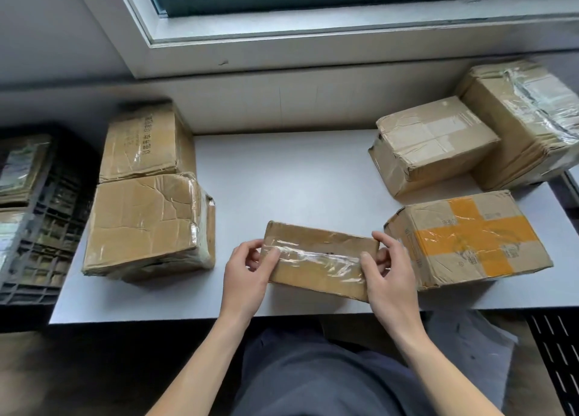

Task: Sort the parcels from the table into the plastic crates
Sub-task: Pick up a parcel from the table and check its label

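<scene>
Both hands, left (247,271) and right (387,270), grip the small parcel (319,259) between them by its ends.

Creased brown cardboard parcels (319,259) w/ glossy clear tape, matt grey table (282,180), black plastic lattice crate (47,227).

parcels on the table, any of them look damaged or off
Yes. The front left parcel has a deeply creased, dented top; the middle right parcel is crumpled at its left corner; the far right parcel wears loose, wrinkled tape. The small parcel being held looks sound.
</scene>
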Demonstrator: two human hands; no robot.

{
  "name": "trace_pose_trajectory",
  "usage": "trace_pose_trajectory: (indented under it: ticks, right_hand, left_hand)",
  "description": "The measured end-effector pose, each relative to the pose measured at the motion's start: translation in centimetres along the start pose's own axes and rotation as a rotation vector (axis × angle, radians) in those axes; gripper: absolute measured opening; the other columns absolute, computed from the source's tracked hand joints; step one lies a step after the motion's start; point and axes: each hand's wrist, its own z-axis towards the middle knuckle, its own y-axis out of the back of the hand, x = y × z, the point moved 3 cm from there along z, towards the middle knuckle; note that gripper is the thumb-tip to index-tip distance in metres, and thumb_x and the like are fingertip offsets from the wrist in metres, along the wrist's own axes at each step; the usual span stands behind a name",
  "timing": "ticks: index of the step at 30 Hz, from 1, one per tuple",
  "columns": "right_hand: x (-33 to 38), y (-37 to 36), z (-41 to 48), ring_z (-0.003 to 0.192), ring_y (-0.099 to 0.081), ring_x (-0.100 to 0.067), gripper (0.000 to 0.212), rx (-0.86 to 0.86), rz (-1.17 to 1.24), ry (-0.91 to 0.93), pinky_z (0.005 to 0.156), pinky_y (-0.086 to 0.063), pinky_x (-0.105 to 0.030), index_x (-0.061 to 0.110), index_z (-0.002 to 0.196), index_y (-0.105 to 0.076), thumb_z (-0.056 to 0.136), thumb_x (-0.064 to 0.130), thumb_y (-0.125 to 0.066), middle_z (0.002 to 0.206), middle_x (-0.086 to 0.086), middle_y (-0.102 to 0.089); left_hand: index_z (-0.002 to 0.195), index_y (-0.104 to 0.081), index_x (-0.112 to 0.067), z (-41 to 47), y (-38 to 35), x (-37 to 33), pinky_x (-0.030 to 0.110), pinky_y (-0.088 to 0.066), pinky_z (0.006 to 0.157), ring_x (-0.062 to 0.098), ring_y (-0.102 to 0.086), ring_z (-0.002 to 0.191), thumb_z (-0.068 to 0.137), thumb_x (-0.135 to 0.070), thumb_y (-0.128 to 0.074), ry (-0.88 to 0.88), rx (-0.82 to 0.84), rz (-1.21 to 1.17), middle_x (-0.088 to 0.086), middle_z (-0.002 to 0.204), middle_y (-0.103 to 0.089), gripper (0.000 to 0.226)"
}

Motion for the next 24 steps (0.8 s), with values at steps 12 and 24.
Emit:
trace_pose_trajectory:
  ticks: [12, 24]
  right_hand:
    - [-2.3, -0.3, -0.7, 0.091, -0.051, 0.0, 0.042, 0.086, -0.108, -0.033, 0.079, -0.042, -0.009, 0.022, 0.144, -0.052, 0.103, 0.022, -0.062, 0.104, 0.002, -0.052]
    - [-3.3, -0.7, -0.4, 0.133, -0.052, -0.006, 0.052, 0.224, 0.03, -0.203, 0.116, -0.042, -0.036, 0.027, 0.155, -0.043, 0.107, 0.046, -0.048, 0.149, 0.009, -0.054]
  left_hand:
    - [0.109, -0.075, -0.014, -0.6, 0.1, 4.7, 0.035, -0.051, 0.088, 0.019, -0.067, 0.098, 0.11, -0.047, -0.043, 0.403, 0.092, -0.141, 0.011, 0.107, -0.077, 0.046]
    - [0.118, -0.073, -0.035, -0.6, -0.5, 2.8, 0.04, -0.046, 0.099, 0.016, -0.067, 0.109, 0.101, -0.063, -0.044, 0.515, 0.296, -0.241, -0.006, 0.116, -0.078, 0.044]
